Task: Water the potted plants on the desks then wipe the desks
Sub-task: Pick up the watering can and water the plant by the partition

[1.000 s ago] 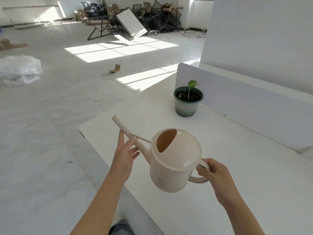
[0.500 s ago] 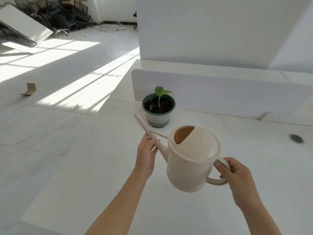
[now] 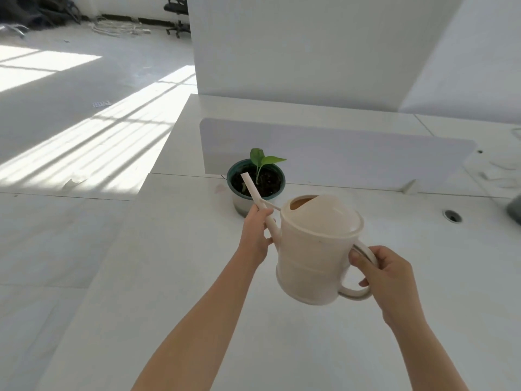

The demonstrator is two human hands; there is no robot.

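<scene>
A cream watering can (image 3: 315,249) hangs above the white desk (image 3: 169,277), tilted slightly forward. My right hand (image 3: 386,277) grips its loop handle. My left hand (image 3: 255,235) is closed around the lower part of the long spout. The spout's tip lies over the soil of a small potted plant (image 3: 258,182), a green seedling in a dark-rimmed pot that stands against the low white divider panel (image 3: 352,153). No water stream is visible.
A round cable hole (image 3: 452,215) sits in the desk at right, with a blurred grey object (image 3: 514,210) at the right edge. A tall white partition (image 3: 310,46) rises behind the divider. Left of the desk is sunlit floor; an office chair (image 3: 176,15) stands far back.
The view has swung right and come closer to the plant. The watering can has moved forward, and its spout tip now lies over the pot instead of short of it.
</scene>
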